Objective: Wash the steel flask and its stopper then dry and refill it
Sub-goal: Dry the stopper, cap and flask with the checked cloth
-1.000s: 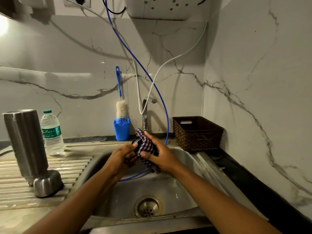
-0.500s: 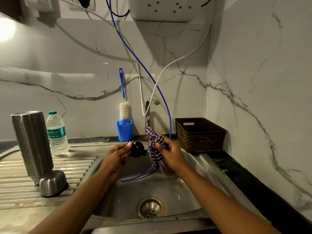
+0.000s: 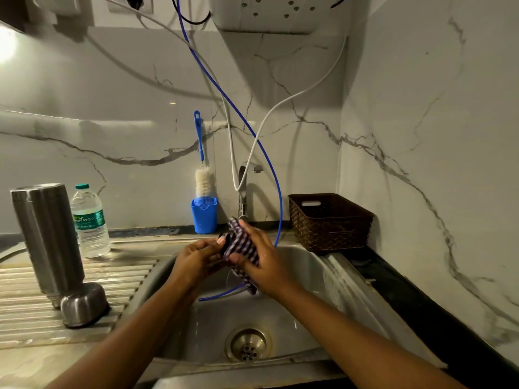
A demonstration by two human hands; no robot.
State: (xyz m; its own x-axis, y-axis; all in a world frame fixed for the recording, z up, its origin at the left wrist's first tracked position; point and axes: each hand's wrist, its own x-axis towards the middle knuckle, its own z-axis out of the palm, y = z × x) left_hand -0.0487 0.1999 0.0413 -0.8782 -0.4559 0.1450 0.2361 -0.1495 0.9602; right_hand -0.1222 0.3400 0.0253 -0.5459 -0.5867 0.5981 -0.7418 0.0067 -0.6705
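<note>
Pressing checked cloth against stopper

blue hose across sink, tap behind

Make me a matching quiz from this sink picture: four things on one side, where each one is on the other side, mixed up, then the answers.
Things:
1. flask
2. brush
3. basket
4. cloth

Places:
A. in the right hand, over the sink
B. standing in the blue holder
C. on the drainboard
D. in the corner, right of the sink

Pairs: 1-C, 2-B, 3-D, 4-A
</note>
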